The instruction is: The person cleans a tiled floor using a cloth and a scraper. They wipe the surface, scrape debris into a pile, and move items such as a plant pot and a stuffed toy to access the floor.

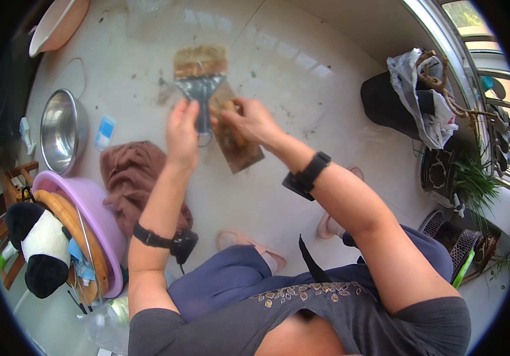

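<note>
Above the floor, my left hand (183, 133) grips the dark handle of a wide paintbrush (201, 86). Its pale, dirty bristles point away from me, and a wire loop hangs from the handle's end. My right hand (252, 119) has its fingers around the wooden handle of a flat rectangular trowel (237, 153), whose brown-stained plate slants beside the brush. Part of that plate is hidden by the brush and my fingers. Slight blur covers the brush head. Beneath both tools, the light tile floor (277, 178) carries scattered dirt specks.
Left of me lie a brown cloth (134, 178), a blue-and-white packet (105, 132), a steel bowl (59, 133) and a purple basin (103, 213). A pink basin (61, 26) stands far left. A black bin (379, 98) and potted plants (473, 178) line the window side.
</note>
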`<state>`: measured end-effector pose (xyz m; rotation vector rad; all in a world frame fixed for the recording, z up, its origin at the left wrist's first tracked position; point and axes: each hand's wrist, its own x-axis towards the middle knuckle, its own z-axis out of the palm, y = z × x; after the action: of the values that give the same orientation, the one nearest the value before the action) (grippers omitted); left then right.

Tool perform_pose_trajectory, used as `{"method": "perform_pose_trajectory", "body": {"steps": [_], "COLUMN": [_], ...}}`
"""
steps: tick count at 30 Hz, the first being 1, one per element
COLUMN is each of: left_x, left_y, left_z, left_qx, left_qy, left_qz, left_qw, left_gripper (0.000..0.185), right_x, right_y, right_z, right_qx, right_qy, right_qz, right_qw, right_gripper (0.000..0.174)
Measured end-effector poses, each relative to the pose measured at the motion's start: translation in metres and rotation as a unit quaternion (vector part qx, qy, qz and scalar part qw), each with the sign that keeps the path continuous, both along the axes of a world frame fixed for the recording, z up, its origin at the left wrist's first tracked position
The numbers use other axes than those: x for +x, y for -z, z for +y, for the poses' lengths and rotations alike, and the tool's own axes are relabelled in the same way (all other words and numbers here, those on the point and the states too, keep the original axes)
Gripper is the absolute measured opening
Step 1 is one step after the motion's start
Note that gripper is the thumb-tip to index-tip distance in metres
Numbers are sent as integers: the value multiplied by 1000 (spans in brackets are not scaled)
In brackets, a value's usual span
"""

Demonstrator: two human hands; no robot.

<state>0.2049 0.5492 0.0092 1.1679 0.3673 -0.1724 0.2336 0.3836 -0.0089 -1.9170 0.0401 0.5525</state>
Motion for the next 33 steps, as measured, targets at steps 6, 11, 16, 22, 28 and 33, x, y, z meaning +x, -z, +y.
{"method": "perform_pose_trajectory", "body": {"steps": [6, 11, 16, 22, 28, 33], "left_x": [-11, -14, -21, -14, 9, -1], "left_y": [17, 0, 11, 29, 42, 27], "left_z": [-39, -49, -62, -65, -26, 12], "left_qx": [143, 188, 211, 222, 129, 119], "left_qy": [-22, 23, 18, 37, 112, 41], "left_qz": [-73, -36, -131, -107, -37, -31], "left_qw": [987, 981, 968, 968, 985, 992], "left_gripper": [29, 32, 44, 66, 33, 33], "right_x": [-4, -1, 6, 14, 45, 41], "right_y": [-25, -34, -17, -19, -48, -49], "right_z": [20, 21, 12, -9, -48, -151], "right_qx": [227, 106, 119, -49, 146, 12], "right_qy": [121, 80, 115, 47, 45, -14], "right_qz": [26, -25, 1, -70, 125, 163], "right_qw": [966, 991, 986, 995, 980, 986], "right_gripper": [42, 33, 28, 31, 24, 25]}}
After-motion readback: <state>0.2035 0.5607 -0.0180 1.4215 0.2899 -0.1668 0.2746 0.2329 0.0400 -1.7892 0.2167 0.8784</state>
